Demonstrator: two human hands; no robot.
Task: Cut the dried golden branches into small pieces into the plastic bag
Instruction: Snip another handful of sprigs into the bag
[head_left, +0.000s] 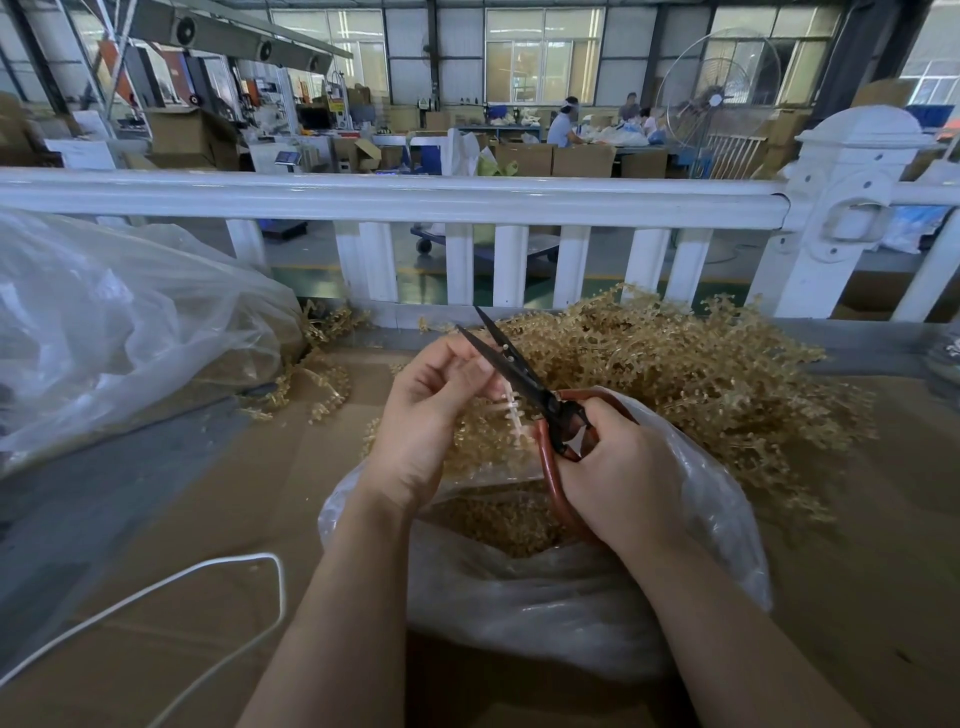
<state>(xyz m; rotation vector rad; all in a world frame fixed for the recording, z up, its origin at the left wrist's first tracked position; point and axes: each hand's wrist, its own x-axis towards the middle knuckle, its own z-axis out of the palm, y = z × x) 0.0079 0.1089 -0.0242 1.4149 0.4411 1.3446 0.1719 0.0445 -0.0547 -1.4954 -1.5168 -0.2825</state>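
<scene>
Gripping the red-brown handles of a pair of scissors (524, 379), the right hand (618, 467) is seen directly above the open mouth of the plastic bag (545, 587), which serves as the landmark for everything else. The black blades are parted and point up and away from the bag, toward the white railing (395, 195) beyond it. The left hand (426, 415) is held above the bag's left rim, its fingers curled around a pale sprig (511, 410) that is pinched close beside the blades; whether the blades touch the sprig cannot be told. Small golden cut pieces (498, 525) are gathered inside the bag, visible through its mouth beneath both hands. A large heap of dried golden branches (701, 374) is piled behind and to the right of the bag, touching its far rim. A few loose golden sprigs (322, 379) are scattered to the far left of the bag on the brown cardboard surface (197, 519) on which the bag stands. A second, larger clear bag (119, 322) is slumped well to the left of the bag. A white cord (208, 571) is looped on the cardboard to the near left of the bag.
</scene>
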